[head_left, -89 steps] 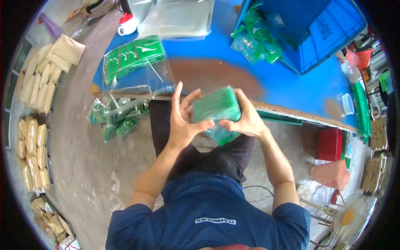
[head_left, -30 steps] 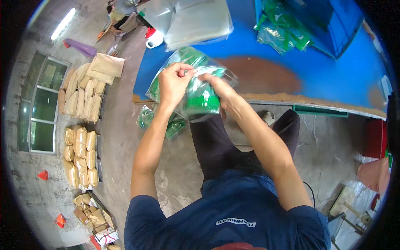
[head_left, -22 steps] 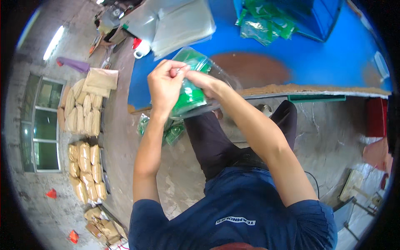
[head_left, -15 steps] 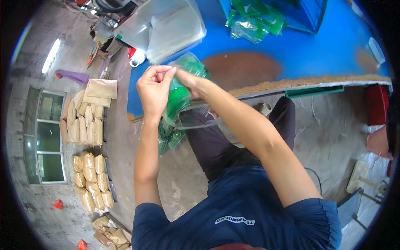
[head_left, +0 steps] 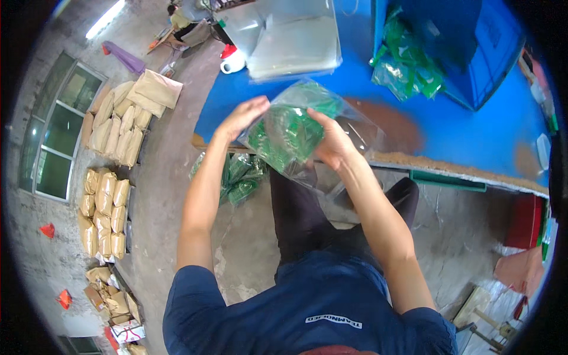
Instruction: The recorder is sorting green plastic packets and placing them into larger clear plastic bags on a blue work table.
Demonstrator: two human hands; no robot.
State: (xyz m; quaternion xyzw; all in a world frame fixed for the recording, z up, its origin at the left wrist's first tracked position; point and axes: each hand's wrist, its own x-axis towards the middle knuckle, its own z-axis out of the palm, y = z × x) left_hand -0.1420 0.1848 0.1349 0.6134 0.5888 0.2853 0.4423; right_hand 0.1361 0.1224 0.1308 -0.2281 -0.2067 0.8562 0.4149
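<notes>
Our clear plastic bag of green packets (head_left: pixel 288 135) has dropped lower over the blue bench (head_left: pixel 473 139); left hand (head_left: pixel 241 116) and right hand (head_left: pixel 332 144) clasp its 2 sides, bag slanting between grips.

A blue table (head_left: pixel 473 133) fills the upper right. At twelve o'clock lies a stack of clear plastic bags (head_left: pixel 296 41), a white mug (head_left: pixel 232 63) just beside it. At nine o'clock, tan paper sacks (head_left: pixel 112 127) line the concrete floor (head_left: pixel 171 171)

Packets (head_left: pixel 290 133) inside bag (head_left: pixel 307 136) between both hands, crate (head_left: pixel 467 47) right on table (head_left: pixel 473 136), sacks (head_left: pixel 112 154) far left
</notes>
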